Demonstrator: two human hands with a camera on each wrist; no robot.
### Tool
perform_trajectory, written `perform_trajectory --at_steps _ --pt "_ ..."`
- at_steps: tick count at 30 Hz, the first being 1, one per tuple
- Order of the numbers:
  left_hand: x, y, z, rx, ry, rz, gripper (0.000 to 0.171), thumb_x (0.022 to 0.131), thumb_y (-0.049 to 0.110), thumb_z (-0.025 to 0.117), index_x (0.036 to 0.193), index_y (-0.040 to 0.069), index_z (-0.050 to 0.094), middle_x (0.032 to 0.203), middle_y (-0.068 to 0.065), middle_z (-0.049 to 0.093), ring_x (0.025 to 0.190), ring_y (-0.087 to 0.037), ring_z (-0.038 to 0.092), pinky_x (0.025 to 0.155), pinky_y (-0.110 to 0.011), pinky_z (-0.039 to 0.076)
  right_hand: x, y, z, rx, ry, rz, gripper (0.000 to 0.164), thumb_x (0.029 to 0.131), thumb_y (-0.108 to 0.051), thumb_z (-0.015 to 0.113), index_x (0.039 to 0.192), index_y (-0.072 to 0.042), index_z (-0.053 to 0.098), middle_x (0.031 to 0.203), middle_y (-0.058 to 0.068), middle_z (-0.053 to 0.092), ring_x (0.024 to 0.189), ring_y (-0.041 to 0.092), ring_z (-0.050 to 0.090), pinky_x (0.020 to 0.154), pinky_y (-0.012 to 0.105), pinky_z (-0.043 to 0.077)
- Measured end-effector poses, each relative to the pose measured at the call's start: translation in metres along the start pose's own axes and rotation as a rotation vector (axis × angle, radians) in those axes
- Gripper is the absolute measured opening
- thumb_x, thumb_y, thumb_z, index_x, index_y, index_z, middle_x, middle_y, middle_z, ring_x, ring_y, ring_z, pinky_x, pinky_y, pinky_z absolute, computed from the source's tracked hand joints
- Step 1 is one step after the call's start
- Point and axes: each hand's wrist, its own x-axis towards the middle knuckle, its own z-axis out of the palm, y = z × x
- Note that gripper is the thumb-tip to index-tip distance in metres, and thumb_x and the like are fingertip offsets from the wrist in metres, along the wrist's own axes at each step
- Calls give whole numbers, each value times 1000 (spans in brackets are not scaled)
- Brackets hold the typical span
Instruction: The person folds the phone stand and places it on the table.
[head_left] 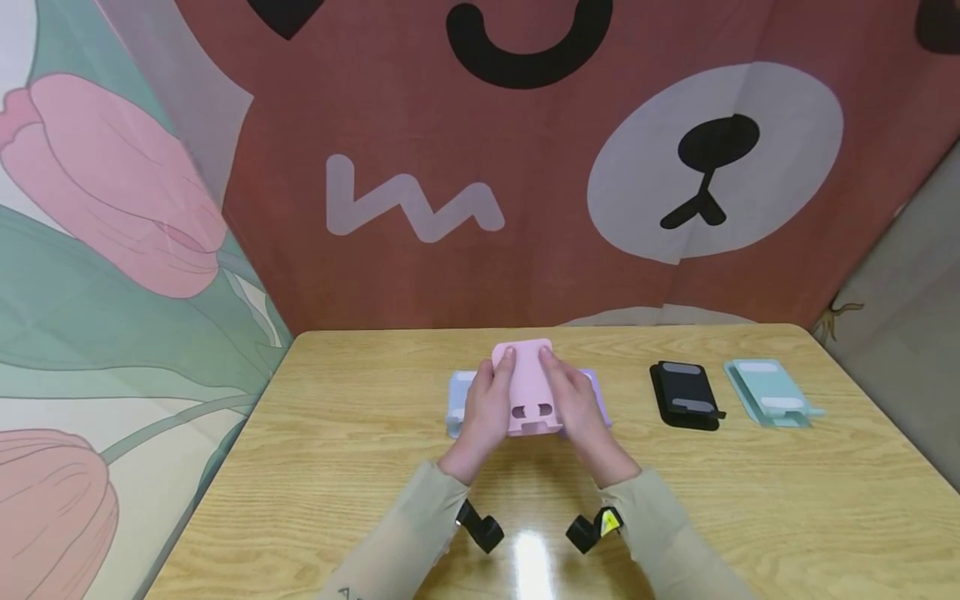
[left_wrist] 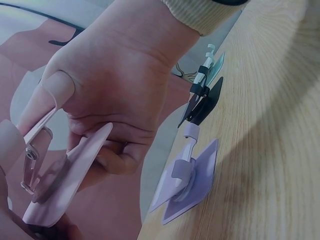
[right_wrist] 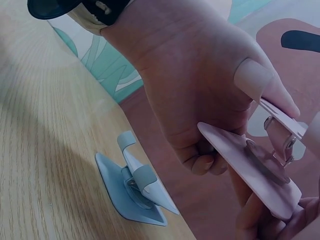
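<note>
A pink folding phone stand (head_left: 531,379) is held up over the table between both hands, its flat plate facing the head camera. My left hand (head_left: 489,407) grips its left edge, thumb on the plate. On the right edge my right hand (head_left: 579,407) grips likewise. Both wrist views show the stand's hinged bracket and a second pink plate (left_wrist: 70,190) behind, with fingers curled beneath it. Partly hidden behind the hands, a light blue phone stand (right_wrist: 132,192) sits at left and a purple phone stand (left_wrist: 197,185) at right on the table.
A black phone stand (head_left: 686,396) and a mint-green phone stand (head_left: 772,392) lie folded on the wooden table (head_left: 337,467), to the right. A printed curtain (head_left: 412,283) hangs behind the table's far edge, and a grey fabric wall (head_left: 907,308) stands at right.
</note>
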Motion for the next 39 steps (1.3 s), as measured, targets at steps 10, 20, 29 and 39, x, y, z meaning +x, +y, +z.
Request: perform_trajectory --at_steps 10,20,29,39 --pt "0 -2 1 -16 20 50 51 106 53 44 99 5 58 83 -7 56 76 -20 54 68 -36 48 1 2 0 18 1 -26 67 105 -52 50 134 7 59 96 15 69 78 16 65 70 28 54" --pt "-1 -3 1 -39 10 69 49 107 49 45 105 3 61 86 -7 58 78 -19 56 69 -35 48 3 6 0 3 10 -28 68 104 -55 50 135 5 60 104 20 68 87 22 66 76 30 54" --pt "-1 -5 2 -33 20 90 46 107 47 46 104 3 60 84 -7 58 77 -18 56 68 -35 49 4 8 0 -21 2 -42 68 104 -55 49 137 4 58 110 20 68 93 25 66 82 31 53" --pt "-1 -8 2 -23 33 126 43 108 42 48 104 2 62 82 -6 58 74 -17 55 65 -34 49 3 8 2 -25 4 -37 63 105 -51 51 132 4 62 98 17 69 80 19 65 72 29 54"
